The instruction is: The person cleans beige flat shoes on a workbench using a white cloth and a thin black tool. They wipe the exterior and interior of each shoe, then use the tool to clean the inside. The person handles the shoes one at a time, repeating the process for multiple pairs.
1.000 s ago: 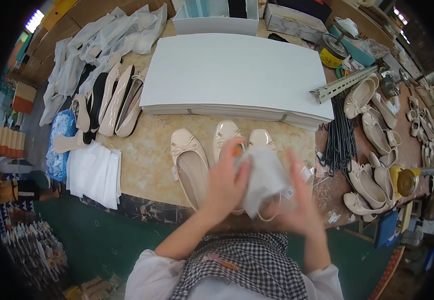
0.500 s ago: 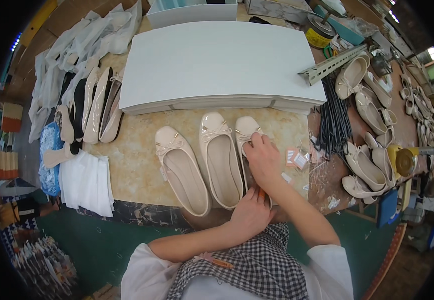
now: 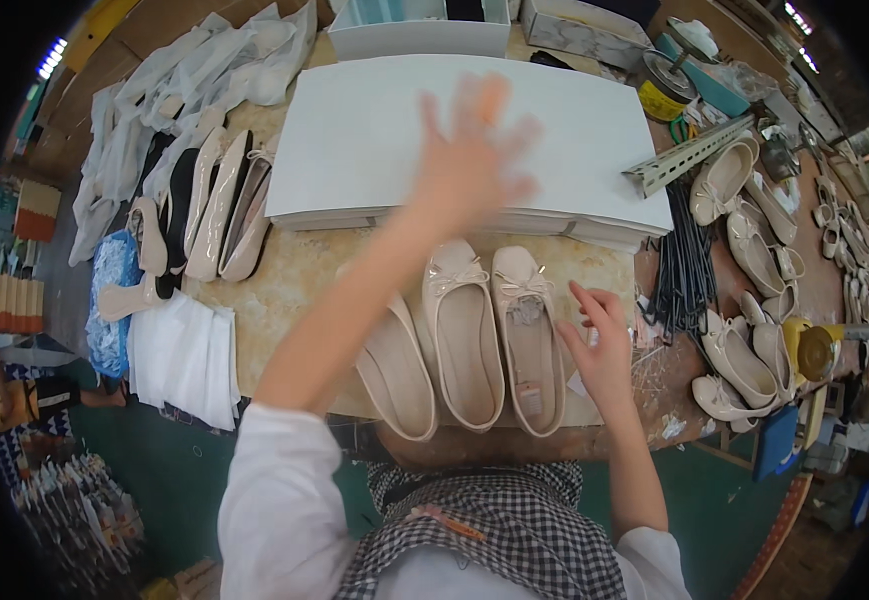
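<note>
Three beige ballet flats with bows lie side by side at the table's front: a left flat point(image 3: 398, 375), a middle flat point(image 3: 467, 370) and a right flat point(image 3: 535, 350). Greyish crumpled stuffing fills the right flat's toe, and a small tag point(image 3: 528, 398) lies inside it. My left hand point(image 3: 470, 155), smeared by motion, reaches over the white stack point(image 3: 355, 130) with its fingers spread. An orange patch shows at one fingertip; what it is stays unclear. That forearm hides the left flat's toe. Just beside the right flat, my right hand point(image 3: 603, 345) is open, thumb and fingers apart.
More beige flats point(image 3: 225, 220) stand at left, above folded white sheets point(image 3: 185, 355). Black cords point(image 3: 677, 255) and a perforated metal bar point(image 3: 690, 155) lie right of the stack. Further flats point(image 3: 740, 355) crowd the right side. An open white box point(image 3: 420, 38) stands behind.
My left hand has swung from the right flat's heel up over the white stack. My right hand has come off that flat's toe and moved aside. The whole view has shifted slightly.
</note>
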Motion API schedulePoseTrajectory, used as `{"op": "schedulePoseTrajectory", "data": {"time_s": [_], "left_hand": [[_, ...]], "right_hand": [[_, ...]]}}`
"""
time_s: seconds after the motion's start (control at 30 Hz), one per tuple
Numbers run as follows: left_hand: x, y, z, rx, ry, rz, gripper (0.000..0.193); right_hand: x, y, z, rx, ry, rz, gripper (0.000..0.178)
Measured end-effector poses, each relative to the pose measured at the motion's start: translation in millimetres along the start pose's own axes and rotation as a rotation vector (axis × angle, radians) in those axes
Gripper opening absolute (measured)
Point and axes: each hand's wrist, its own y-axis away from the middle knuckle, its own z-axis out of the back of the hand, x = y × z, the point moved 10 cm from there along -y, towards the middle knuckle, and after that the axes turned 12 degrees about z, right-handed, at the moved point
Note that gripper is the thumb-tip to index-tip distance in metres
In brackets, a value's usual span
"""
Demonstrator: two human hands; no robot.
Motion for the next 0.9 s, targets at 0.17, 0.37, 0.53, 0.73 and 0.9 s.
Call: {"op": "schedulePoseTrajectory", "data": {"time_s": [0.17,0.37,0.53,0.73,0.9], "left_hand": [[74.6,-14.7,-25.1,0.010,0.049,0.313,0.050],[-85.4,103.9,95.2,-0.119,0.658,-0.236,0.016],[-72.8,138.5,147.6,-0.053,1.011,-0.165,0.017],[31.4,167.6,84.7,0.000,0.740,0.746,0.033],[14.3,194.7,19.1,0.324,1.278,0.773,0.028]], "right_hand": [[7.1,24.8,9.0,0.014,-0.090,-0.007,0.048],[-11.6,38.1,-5.5,-0.257,-1.087,-0.369,0.058],[12.6,68.6,-60.0,0.016,-1.366,-0.805,0.053],[72.7,-5.9,-41.5,0.191,-0.470,0.076,0.060],[84.5,-18.1,-68.1,0.201,-0.286,0.191,0.064]]}}
